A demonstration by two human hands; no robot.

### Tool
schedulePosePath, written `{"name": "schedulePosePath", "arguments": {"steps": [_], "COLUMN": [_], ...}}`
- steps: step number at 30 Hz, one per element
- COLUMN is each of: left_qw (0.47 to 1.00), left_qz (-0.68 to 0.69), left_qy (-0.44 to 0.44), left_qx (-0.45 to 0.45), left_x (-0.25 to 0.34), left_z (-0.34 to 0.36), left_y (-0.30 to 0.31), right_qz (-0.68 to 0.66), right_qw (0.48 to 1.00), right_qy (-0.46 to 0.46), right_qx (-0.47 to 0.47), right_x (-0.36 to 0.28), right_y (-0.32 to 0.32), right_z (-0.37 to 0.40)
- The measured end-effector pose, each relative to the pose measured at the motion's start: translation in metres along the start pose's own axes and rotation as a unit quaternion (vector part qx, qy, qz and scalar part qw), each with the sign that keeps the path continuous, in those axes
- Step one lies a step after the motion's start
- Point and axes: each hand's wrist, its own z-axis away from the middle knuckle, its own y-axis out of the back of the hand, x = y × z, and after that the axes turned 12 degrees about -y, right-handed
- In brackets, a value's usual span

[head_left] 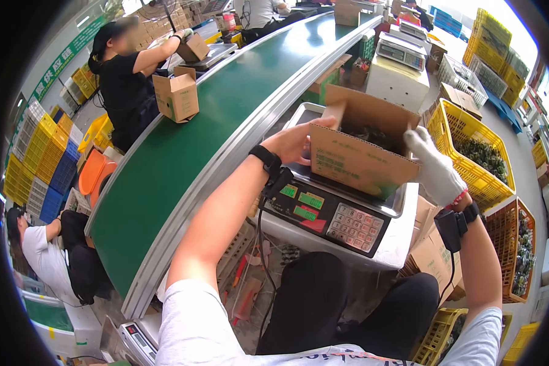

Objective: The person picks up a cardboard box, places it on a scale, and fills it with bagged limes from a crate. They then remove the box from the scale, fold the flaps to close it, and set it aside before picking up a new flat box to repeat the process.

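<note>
- The cardboard box sits on the flat top of the weighing scale, right in front of the person. Its top flaps are open.
- There is something dark inside the box. It is too small to tell what it is.
- The left hand is bare and lies against the left side of the box. Some of its fingers go out of sight at the corner, so I cannot tell if they curl round it.
- The right hand wears a white glove. Its fingers bend over the top right edge of the box and hold it.
- The box looks stiff at the corners but thin, so I think the sides would bend if squeezed hard.
- It is probably not very heavy, but the stuff inside could slide or spill if the box tips.
- The best place to hold is low on two opposite sides, or under the bottom. The loose flaps would fold.
- A yellow crate of dark green things stands just to the right.
- A green conveyor belt runs on the left, with a small box on it.
</note>
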Motion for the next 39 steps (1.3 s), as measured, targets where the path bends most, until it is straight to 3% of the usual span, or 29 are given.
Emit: {"name": "schedulePosePath", "arguments": {"steps": [2, 5, 7, 10, 11, 14, 16, 19, 23, 26, 28, 30, 32, 33, 36, 37, 38, 39], "left_qw": [0.999, 0.997, 0.992, 0.99, 0.991, 0.998, 0.999, 0.994, 0.995, 0.985, 0.976, 0.946, 0.911, 0.884, 0.758, 0.758, 0.666, 0.636], "left_qz": [-0.05, -0.073, -0.072, -0.089, -0.112, -0.06, -0.026, -0.043, -0.059, -0.036, 0.12, 0.245, 0.292, 0.326, 0.322, 0.261, 0.234, 0.244], "left_qy": [0.006, 0.01, 0.05, 0.063, 0.04, -0.018, -0.02, -0.095, -0.048, -0.08, -0.099, -0.092, -0.159, -0.182, -0.203, -0.199, -0.189, -0.197], "left_qx": [-0.012, 0.003, -0.088, -0.09, -0.063, 0.009, -0.024, -0.014, 0.065, 0.145, 0.155, 0.193, 0.245, 0.281, 0.53, 0.564, 0.683, 0.705], "left_x": [0.001, 0.001, -0.001, 0.004, 0.007, 0.011, -0.001, -0.005, 0.005, -0.014, -0.04, -0.047, -0.018, -0.041, -0.038, -0.053, -0.04, -0.065], "left_z": [-0.009, -0.019, -0.026, -0.011, 0.001, 0.027, 0.027, 0.037, 0.066, 0.088, 0.094, 0.122, 0.18, 0.184, 0.212, 0.212, 0.209, 0.203], "left_y": [-0.006, -0.001, 0.01, -0.002, -0.009, -0.029, -0.021, -0.031, -0.054, -0.038, 0.004, 0.048, 0.05, 0.097, 0.148, 0.198, 0.194, 0.254], "right_qz": [0.234, 0.213, 0.126, 0.003, -0.045, 0.004, -0.028, -0.033, -0.039, 0.034, 0.004, 0.026, 0.079, 0.086, 0.06, 0.032, 0.005, -0.006], "right_qw": [0.96, 0.962, 0.979, 0.983, 0.98, 0.985, 0.98, 0.977, 0.986, 0.989, 0.993, 0.989, 0.988, 0.99, 0.993, 0.994, 0.993, 0.992], "right_qy": [0.089, 0.105, 0.154, 0.179, 0.191, 0.167, 0.194, 0.208, 0.143, 0.138, 0.102, 0.136, 0.131, 0.112, 0.055, 0.033, 0.012, 0.004], "right_qx": [0.125, 0.135, 0.039, 0.043, -0.015, 0.047, 0.046, 0.032, -0.07, -0.045, -0.065, -0.055, -0.019, 0.004, 0.086, 0.099, 0.113, 0.128], "right_x": [0.013, 0.02, 0.023, 0.032, 0.028, 0.029, 0.033, 0.037, 0.025, 0.015, 0.008, 0.023, 0.037, 0.046, 0.084, 0.096, 0.109, 0.125], "right_y": [-0.001, -0.004, 0.001, -0.008, -0.008, -0.012, -0.018, -0.014, -0.002, -0.006, -0.008, 0.008, 0.03, 0.041, 0.073, 0.082, 0.092, 0.102], "right_z": [-0.03, -0.047, -0.049, -0.033, -0.021, -0.006, -0.001, -0.008, -0.012, 0.008, 0.04, 0.048, 0.067, 0.076, 0.098, 0.104, 0.108, 0.109]}}
